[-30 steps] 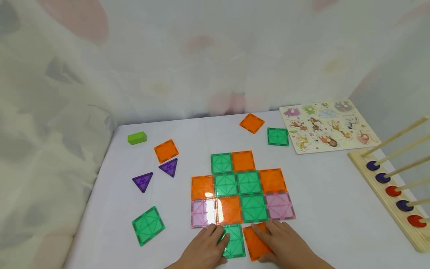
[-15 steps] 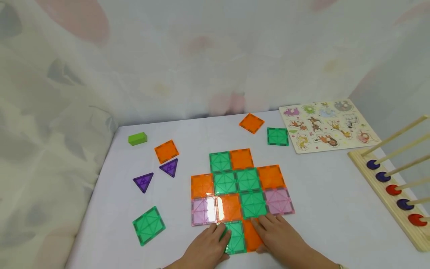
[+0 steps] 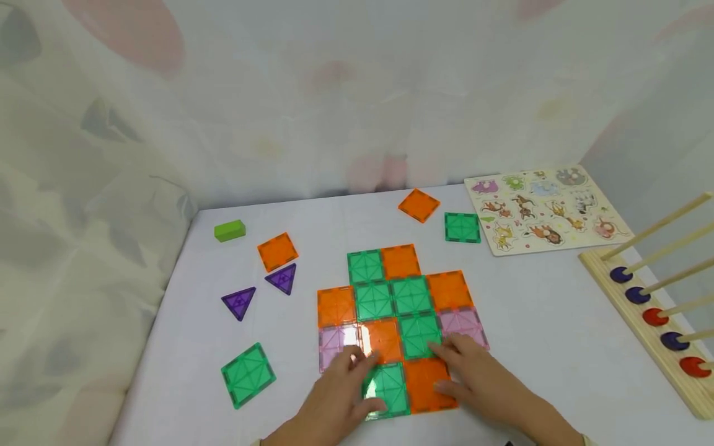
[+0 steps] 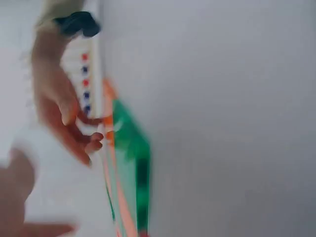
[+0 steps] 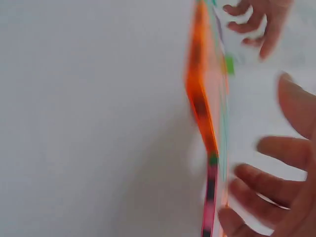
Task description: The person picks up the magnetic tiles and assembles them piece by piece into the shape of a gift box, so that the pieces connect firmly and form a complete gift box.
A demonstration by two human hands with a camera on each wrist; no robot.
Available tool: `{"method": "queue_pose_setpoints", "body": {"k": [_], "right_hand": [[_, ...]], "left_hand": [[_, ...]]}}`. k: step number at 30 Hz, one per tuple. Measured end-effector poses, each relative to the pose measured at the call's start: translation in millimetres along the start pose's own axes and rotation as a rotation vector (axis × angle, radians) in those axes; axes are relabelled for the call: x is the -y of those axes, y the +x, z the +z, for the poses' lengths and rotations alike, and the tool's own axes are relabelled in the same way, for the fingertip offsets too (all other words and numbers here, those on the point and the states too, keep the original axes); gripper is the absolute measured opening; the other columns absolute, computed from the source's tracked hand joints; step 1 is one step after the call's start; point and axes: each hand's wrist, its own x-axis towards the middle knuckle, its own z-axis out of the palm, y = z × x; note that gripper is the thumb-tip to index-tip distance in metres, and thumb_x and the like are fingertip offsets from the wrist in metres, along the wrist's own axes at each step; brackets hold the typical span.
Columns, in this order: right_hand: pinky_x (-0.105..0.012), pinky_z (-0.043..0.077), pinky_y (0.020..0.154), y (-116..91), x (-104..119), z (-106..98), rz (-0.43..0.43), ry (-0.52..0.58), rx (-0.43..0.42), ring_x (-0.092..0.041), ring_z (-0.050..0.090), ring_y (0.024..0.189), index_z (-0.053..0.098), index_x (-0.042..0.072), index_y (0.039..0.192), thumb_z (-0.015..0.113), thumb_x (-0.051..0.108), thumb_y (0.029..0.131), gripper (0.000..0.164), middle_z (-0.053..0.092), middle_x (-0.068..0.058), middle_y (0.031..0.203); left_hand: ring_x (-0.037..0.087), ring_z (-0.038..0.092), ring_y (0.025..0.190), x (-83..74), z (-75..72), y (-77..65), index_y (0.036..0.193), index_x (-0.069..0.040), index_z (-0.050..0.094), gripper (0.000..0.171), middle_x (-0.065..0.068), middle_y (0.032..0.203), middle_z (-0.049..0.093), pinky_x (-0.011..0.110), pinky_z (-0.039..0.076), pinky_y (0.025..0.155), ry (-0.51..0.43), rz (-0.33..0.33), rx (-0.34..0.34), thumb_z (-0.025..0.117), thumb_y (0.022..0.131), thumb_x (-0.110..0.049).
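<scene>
Translucent square magnetic tiles lie flat, edge to edge, in a stepped block of green, orange and pink on the white table. At its near end are a green tile and, beside it, an orange tile. My left hand hovers at the green tile's left side, thumb and fingers spread, gripping nothing. Over the orange tile's right part is my right hand, fingers loosely extended and holding nothing. In the right wrist view, its fingers stand apart from the tiles' edges. The left wrist view is blurred.
Loose at left are a green tile, two purple triangles, an orange tile and a green block. An animal puzzle board lies back right. A wooden peg rack stands along the right side.
The front orange tile has shifted left and forward against its neighbours and straightened. The block has slid slightly forward. Both hands have since lifted off the tiles, fingers spreading.
</scene>
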Motion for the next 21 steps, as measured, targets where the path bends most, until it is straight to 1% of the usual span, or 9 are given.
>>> {"method": "queue_pose_setpoints", "body": {"k": [1, 3, 6, 7, 9, 12, 14, 18, 21], "right_hand": [[-0.036, 0.049, 0.094, 1.3, -7.2, -5.3, 0.028, 0.068, -0.028, -0.013, 0.049, 0.113, 0.047, 0.018, 0.143, 0.059, 0.048, 0.091, 0.061, 0.05, 0.004, 0.128], [-0.051, 0.04, 0.104, 4.4, -22.0, -15.6, 0.1, 0.197, -0.086, -0.026, 0.043, 0.131, 0.038, 0.016, 0.148, 0.057, 0.041, 0.095, 0.061, 0.041, -0.005, 0.146], [-0.061, 0.031, 0.105, 9.9, -41.8, -24.8, 0.186, 0.339, -0.15, -0.043, 0.034, 0.137, 0.023, 0.012, 0.153, 0.052, 0.031, 0.099, 0.064, 0.029, -0.016, 0.155], [-0.06, 0.028, 0.106, 10.4, -46.8, -25.9, 0.213, 0.369, -0.155, -0.045, 0.032, 0.138, 0.018, 0.011, 0.154, 0.05, 0.029, 0.1, 0.065, 0.027, -0.019, 0.156], [-0.041, 0.027, 0.114, 11.2, -53.4, -25.6, 0.24, 0.432, -0.146, -0.046, 0.029, 0.139, 0.011, 0.011, 0.155, 0.047, 0.026, 0.102, 0.066, 0.024, -0.021, 0.157], [-0.009, 0.019, 0.108, 14.1, -56.6, -22.3, 0.232, 0.51, -0.139, -0.042, 0.024, 0.142, 0.007, 0.01, 0.155, 0.042, 0.025, 0.103, 0.064, 0.024, -0.02, 0.156], [0.003, 0.012, 0.098, 16.1, -55.9, -20.5, 0.235, 0.549, -0.155, -0.041, 0.023, 0.142, 0.008, 0.009, 0.155, 0.039, 0.026, 0.104, 0.062, 0.027, -0.02, 0.156], [-0.002, 0.022, 0.102, 20.1, -54.0, -20.7, 0.276, 0.597, -0.214, -0.04, 0.031, 0.139, 0.014, 0.002, 0.153, 0.032, 0.029, 0.106, 0.057, 0.036, -0.021, 0.15], [-0.005, 0.036, 0.096, 21.6, -54.4, -23.4, 0.317, 0.701, -0.246, -0.034, 0.041, 0.135, 0.019, -0.002, 0.151, 0.028, 0.034, 0.106, 0.058, 0.039, -0.023, 0.148]], "left_hand": [[0.017, 0.048, 0.099, 6.8, -4.4, 1.5, 0.146, -0.012, 0.041, 0.073, 0.008, 0.125, 0.045, 0.027, 0.052, 0.078, -0.092, -0.081, -0.059, 0.063, 0.087, -0.048], [0.027, 0.048, 0.115, 23.3, -12.9, 5.5, 0.15, -0.01, 0.03, 0.071, 0.016, 0.14, 0.038, 0.041, 0.051, 0.093, -0.271, -0.237, -0.18, 0.061, 0.093, -0.039], [0.04, 0.032, 0.137, 45.6, -21.5, 10.4, 0.154, -0.008, 0.018, 0.065, 0.02, 0.155, 0.021, 0.054, 0.034, 0.109, -0.555, -0.456, -0.253, 0.047, 0.101, -0.033], [0.04, 0.023, 0.143, 49.9, -22.7, 11.8, 0.154, -0.008, 0.014, 0.064, 0.018, 0.159, 0.016, 0.055, 0.026, 0.113, -0.642, -0.517, -0.239, 0.041, 0.103, -0.036], [0.036, 0.012, 0.148, 53.5, -23.3, 13.0, 0.155, -0.008, 0.01, 0.066, 0.014, 0.161, 0.01, 0.053, 0.018, 0.115, -0.777, -0.608, -0.197, 0.031, 0.104, -0.045], [0.029, 0.006, 0.15, 51.4, -21.8, 14.6, 0.155, -0.008, 0.007, 0.073, 0.008, 0.162, 0.008, 0.048, 0.014, 0.117, -0.922, -0.629, -0.164, 0.025, 0.101, -0.055], [0.025, 0.004, 0.15, 49.2, -21.4, 16.1, 0.155, -0.008, 0.005, 0.078, 0.006, 0.163, 0.006, 0.046, 0.012, 0.118, -1.039, -0.614, -0.171, 0.023, 0.099, -0.06], [0.023, 0.001, 0.15, 49.9, -24.6, 16.6, 0.154, -0.006, -0.001, 0.088, 0.006, 0.163, 0.002, 0.044, 0.006, 0.12, -1.322, -0.578, -0.231, 0.024, 0.095, -0.066], [0.023, 0.001, 0.15, 52.0, -28.2, 13.8, 0.154, -0.006, -0.005, 0.09, 0.007, 0.163, 0.0, 0.041, 0.003, 0.121, -1.53, -0.554, -0.266, 0.027, 0.095, -0.066]]}}
